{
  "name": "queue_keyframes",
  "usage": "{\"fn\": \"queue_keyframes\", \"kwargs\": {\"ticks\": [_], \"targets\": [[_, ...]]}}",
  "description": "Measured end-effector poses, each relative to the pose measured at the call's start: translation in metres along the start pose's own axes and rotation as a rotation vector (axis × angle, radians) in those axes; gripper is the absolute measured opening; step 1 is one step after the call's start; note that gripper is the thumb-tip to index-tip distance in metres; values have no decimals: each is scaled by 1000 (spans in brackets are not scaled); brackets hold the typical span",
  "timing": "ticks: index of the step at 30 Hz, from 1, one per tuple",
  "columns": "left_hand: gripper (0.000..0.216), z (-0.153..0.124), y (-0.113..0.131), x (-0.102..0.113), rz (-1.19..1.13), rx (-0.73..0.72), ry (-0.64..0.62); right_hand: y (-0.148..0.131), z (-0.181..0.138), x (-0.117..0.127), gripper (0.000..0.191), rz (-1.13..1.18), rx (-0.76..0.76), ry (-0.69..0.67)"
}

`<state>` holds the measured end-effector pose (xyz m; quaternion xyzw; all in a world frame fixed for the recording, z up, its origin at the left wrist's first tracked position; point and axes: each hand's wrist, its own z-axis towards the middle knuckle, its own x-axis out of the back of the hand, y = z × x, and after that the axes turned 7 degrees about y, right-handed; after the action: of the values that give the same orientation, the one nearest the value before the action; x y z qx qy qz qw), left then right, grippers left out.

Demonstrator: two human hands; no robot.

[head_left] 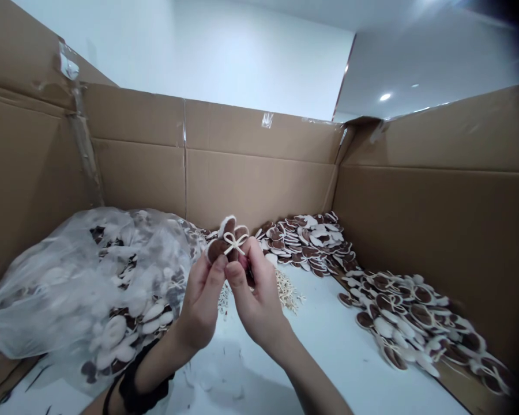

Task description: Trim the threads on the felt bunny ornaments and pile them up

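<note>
My left hand [204, 302] and my right hand [257, 294] meet in the middle of the view, raised above the white table. Between their thumbs and fingers they pinch a brown felt piece [217, 249] with rounded lobes and fuzzy white edging. A small cream cord bow [234, 244] lies against its upper part. The fingertips behind the piece are hidden, and so is its lower portion. Behind and below the hands, a heap of small cream bows [288, 291] lies on the table.
A clear plastic bag [82, 271] of brown and white pieces spreads on the left. One pile of such pieces [307, 242] sits at the back, another pile [406, 317] at right. Tall cardboard walls [259, 178] enclose the white table [328, 340].
</note>
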<state>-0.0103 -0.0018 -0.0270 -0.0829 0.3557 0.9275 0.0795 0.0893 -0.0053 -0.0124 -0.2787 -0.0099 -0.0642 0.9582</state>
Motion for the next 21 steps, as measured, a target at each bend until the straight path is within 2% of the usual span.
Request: {"fn": "queue_keyframes", "kwargs": {"ticks": [3,7,11,13,17,21], "targets": [[30,1,1,2,82,13,31,4,0,-3,24,41,11,29],[34,2,7,3,172,38,8,10,0,-4,30,-2,154,73],[37,-7,12,-1,-118,243,-5,6,-4,-1,32,52,249,122],[31,-12,17,-4,-284,325,-15,2,-6,0,32,62,285,149],[15,-16,30,-11,-501,383,-17,-8,-10,1,34,83,311,161],[13,-14,41,-18,-538,444,85,-11,-13,1,36,160,229,144]]}}
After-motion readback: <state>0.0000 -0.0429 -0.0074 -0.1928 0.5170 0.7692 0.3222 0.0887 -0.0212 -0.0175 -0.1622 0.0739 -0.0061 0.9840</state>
